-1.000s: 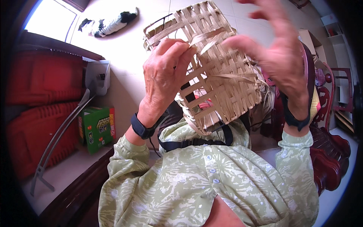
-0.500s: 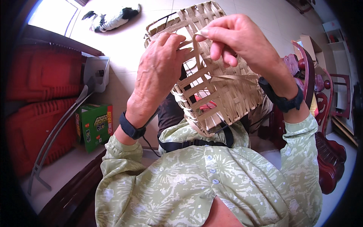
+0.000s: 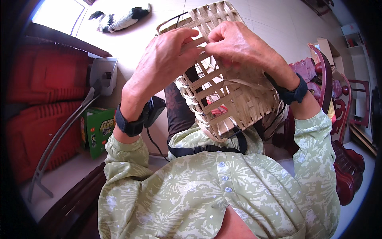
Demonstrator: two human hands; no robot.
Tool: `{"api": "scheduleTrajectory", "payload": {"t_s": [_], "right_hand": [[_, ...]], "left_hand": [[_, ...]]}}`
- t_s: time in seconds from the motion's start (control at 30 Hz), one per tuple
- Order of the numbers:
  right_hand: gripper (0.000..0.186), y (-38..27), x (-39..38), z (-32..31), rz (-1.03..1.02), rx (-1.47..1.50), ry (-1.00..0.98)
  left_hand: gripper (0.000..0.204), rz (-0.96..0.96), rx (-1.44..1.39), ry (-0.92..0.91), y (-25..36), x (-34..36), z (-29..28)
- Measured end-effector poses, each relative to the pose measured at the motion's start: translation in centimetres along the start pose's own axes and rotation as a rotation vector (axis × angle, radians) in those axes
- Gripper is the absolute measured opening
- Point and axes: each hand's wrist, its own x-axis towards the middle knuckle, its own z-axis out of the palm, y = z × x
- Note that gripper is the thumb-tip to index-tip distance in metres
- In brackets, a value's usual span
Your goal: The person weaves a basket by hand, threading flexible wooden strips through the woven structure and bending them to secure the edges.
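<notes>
A half-woven basket [image 3: 254, 101] of flat tan strips on a wire frame rests across my lap, tilted. Its right part is closely woven; the left part has open gaps, with something red showing through. My left hand [image 3: 169, 53] is closed at the basket's upper left, thumb and fingers pinching a flat strip. Beside it my right hand [image 3: 238, 44] is closed too, thumb and forefinger pressed on the strip near the left fingertips. The pinched end is mostly hidden by the fingers. A loose strip end [image 3: 244, 82] lies over the weave below my right hand.
A black-and-white dog [image 3: 121, 20] lies on the tiled floor ahead. Red plastic chairs [image 3: 43, 107], a grey bin [image 3: 104, 75] and a green box [image 3: 98, 131] stand on the left. Dark red carved wooden furniture [image 3: 345, 167] is close on the right.
My right hand has come down and left toward my left hand, and the raised strip loop is drawn down between them. My left fingers have tilted inward, and the left wrist has turned.
</notes>
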Motion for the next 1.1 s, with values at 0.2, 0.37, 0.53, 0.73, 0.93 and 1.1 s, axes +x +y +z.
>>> {"api": "scheduleTrajectory", "payload": {"t_s": [0.2,0.37,0.53,0.73,0.93,1.1], "right_hand": [[0.026,0.7,0.2,-0.3,-0.108,0.104,-0.013],[0.023,-0.8,0.9,-3.5,-0.531,-0.51,0.323],[0.023,2.5,3.4,-0.9,-0.48,-0.142,0.174],[0.028,0.2,3.9,-0.8,-0.345,-0.66,0.062],[0.027,-1.9,5.0,-2.7,-0.479,-0.673,-0.195],[0.03,-2.6,5.5,-2.9,-0.319,-0.443,-0.368]], "left_hand": [[0.028,-0.055,0.19,-0.088,-0.1,1.0,0.0],[0.026,0.041,0.321,-0.067,-1.0,2.0,0.1],[0.018,-0.005,0.454,0.087,-0.3,1.4,2.2],[0.008,-0.041,0.683,0.318,-1.1,1.5,5.1],[0.027,-0.099,0.66,0.41,0.3,1.0,5.9],[0.06,-0.075,0.667,0.487,0.1,0.7,6.2]]}}
